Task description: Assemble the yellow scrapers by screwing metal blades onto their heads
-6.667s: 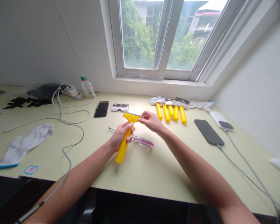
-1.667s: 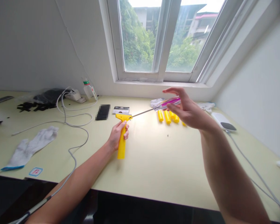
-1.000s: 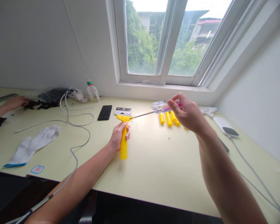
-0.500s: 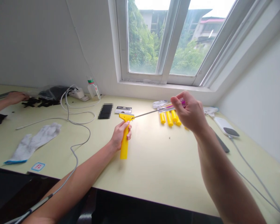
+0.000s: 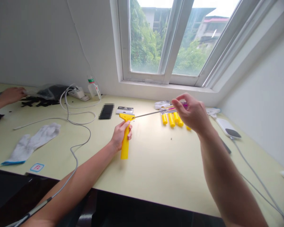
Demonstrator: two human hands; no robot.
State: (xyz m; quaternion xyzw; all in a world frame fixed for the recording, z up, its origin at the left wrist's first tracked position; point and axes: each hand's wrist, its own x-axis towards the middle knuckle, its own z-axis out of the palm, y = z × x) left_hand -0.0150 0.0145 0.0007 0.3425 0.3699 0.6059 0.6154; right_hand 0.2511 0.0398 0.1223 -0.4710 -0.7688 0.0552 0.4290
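1. The left hand is wrapped round the handle of a yellow scraper, its head up, above the counter.
2. The right hand grasps the screwdriver by its clear-and-purple grip, the tip at the right end of the scraper's head.
3. Behind the right hand, which partly blocks them, lie several yellow handles; a tiny metal piece sits between the hands, nearer the right.
4. The right forearm covers most of a dark, flat object; a white device lies beyond it.
5. Past the left hand are a packaging card, a pixelated black rectangle and a plastic bottle.
6. Left of that hand lies a white glove; a grey cable crosses before the forearm.
7. Far left, another person's hand is near black strips.
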